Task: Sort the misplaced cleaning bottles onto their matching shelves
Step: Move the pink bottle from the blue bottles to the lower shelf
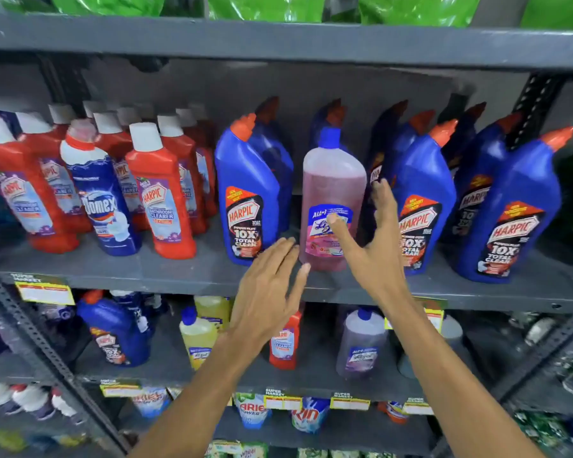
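Observation:
A pink bottle with a blue cap (pixel 332 180) stands upright on the middle shelf (pixel 179 276), among blue Harpic bottles (pixel 250 196). My right hand (pixel 374 239) is open, its thumb across the pink bottle's label and its fingers beside the bottle's right side. My left hand (pixel 268 292) is open with fingers spread, just below and left of the bottle's base. To the left stand red Harpic bottles (pixel 161 196), with a blue and white Domex bottle (pixel 100 200) among them. On the shelf below are a blue Harpic bottle (pixel 116 332), a yellow bottle (pixel 197 338), a red Harpic bottle (pixel 283 342) and a purple bottle (pixel 361 345).
Green pouches (pixel 265 6) fill the top shelf. Detergent packs (pixel 252 411) sit on the lower shelf behind yellow price tags (pixel 45 292). More blue Harpic bottles (pixel 506 213) crowd the right end of the middle shelf. Slotted metal uprights (pixel 30 338) frame the rack.

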A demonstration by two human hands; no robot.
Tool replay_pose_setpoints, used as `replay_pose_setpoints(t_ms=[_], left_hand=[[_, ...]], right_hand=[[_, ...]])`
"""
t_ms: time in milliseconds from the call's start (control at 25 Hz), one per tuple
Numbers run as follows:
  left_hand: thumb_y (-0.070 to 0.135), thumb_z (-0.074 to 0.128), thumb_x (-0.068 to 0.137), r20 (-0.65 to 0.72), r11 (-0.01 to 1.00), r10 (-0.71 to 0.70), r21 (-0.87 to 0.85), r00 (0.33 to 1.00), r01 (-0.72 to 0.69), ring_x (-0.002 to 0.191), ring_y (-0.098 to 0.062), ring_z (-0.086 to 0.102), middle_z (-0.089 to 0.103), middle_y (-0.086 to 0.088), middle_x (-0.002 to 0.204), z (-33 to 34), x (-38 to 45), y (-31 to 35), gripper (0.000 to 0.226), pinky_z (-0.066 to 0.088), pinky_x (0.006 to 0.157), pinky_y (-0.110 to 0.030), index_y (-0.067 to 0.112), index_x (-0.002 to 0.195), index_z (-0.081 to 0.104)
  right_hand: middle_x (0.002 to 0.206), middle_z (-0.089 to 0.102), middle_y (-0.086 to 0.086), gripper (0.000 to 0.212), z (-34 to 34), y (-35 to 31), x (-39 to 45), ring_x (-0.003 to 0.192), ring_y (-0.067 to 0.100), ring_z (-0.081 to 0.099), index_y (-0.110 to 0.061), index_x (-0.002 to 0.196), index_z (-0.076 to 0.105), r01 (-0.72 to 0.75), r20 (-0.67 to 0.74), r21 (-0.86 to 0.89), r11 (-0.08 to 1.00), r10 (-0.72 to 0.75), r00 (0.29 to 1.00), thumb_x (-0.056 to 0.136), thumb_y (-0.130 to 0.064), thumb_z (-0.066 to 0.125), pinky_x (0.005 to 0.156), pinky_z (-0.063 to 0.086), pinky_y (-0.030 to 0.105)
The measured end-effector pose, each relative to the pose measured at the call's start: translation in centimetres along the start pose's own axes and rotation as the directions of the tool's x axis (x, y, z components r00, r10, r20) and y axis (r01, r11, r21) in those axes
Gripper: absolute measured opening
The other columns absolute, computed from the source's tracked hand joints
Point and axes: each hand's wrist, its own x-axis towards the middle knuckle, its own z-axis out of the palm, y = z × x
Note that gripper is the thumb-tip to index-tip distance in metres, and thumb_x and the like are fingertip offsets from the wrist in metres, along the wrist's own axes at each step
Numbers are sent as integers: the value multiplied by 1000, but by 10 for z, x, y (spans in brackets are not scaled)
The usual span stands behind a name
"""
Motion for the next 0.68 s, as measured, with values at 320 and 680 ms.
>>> replay_pose_setpoints(t_ms=[320,680], left_hand=[[39,45,112,107,967,-88,248,990,59,129,-30,72,75,-17,138,41,-21,4,54,56,111,-41,0,133,75],[31,41,114,84,959,-116,267,990,90,136,-29,68,71,-16,146,48,-24,5,50,54,117,-45,0,139,71]], right_hand=[[128,78,-5,73,5,38,37,113,10,79,-22,143,55,-290,285,169,942,235,929,83,-35,95,100,66,42],[115,78,-6,66,-12,11,13,101,6,79,-16,129,59,-81,70,177,981,70,995,79,-28,99,86,65,25]])
